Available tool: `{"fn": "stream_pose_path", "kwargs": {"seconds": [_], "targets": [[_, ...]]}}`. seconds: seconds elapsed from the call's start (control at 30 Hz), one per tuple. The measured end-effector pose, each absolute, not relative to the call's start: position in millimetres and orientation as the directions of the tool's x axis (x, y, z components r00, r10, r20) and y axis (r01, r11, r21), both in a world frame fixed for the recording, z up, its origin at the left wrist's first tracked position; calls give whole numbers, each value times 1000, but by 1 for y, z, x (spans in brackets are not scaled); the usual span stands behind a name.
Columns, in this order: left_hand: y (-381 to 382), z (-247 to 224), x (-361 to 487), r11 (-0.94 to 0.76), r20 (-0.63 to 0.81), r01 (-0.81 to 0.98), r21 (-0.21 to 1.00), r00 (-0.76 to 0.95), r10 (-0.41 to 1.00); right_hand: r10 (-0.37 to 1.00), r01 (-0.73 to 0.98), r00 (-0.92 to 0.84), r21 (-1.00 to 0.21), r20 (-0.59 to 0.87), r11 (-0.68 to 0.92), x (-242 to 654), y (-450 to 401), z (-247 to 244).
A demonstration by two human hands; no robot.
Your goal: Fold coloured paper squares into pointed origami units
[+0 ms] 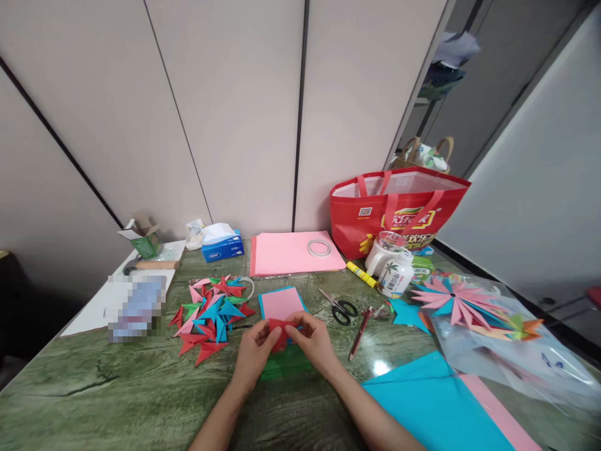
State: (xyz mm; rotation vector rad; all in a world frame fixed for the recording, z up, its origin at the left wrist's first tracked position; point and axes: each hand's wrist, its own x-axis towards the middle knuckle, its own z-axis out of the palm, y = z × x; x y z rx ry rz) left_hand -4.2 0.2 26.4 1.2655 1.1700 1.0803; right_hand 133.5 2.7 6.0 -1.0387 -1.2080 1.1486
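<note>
Between both hands is a small piece of red paper point(278, 341), partly hidden by the fingers. My left hand point(256, 348) pinches its left side, and my right hand point(313, 340) pinches its upper right side. Just behind the hands lies a stack of pink and blue paper pieces point(280, 302). Green paper point(285, 368) lies on the table below the hands. To the left is a pile of folded paper points point(211, 316) in red, pink, blue and green. Black-handled scissors point(342, 309) lie right of the stack, with a pen point(360, 333) nearby.
At the back are pink sheets point(282, 254) with silvery rings point(319, 248), a tissue box point(222, 245) and a red bag point(399, 207). A glue stick point(361, 274) lies near a white jar point(395, 275). Large blue paper point(436, 407) and a paper flower point(455, 299) are right; a hammer point(153, 265) is left.
</note>
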Motion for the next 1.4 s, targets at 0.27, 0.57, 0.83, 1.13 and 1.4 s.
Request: {"fn": "stream_pose_path", "kwargs": {"seconds": [0.27, 0.57, 0.83, 1.13, 1.4], "targets": [[2, 18, -7, -17, 15, 65, 998, 23, 1000, 998, -188, 2, -980, 61, 60, 130, 1, 1], [0, 22, -10, -172, 168, 198, 965, 37, 985, 992, -36, 13, -991, 126, 126, 132, 2, 1], [3, 18, -11, -198, 202, 178, 964, -1, 979, 989, -51, -27, -988, 148, 147, 132, 1, 2], [1, 23, -11, -168, 163, 183, 969, 45, 986, 981, -75, -90, -984, 170, 163, 134, -2, 9], [-3, 19, -8, -260, 244, 237, 936, 97, 965, 964, -43, -72, -967, 254, 251, 136, -2, 10]]}}
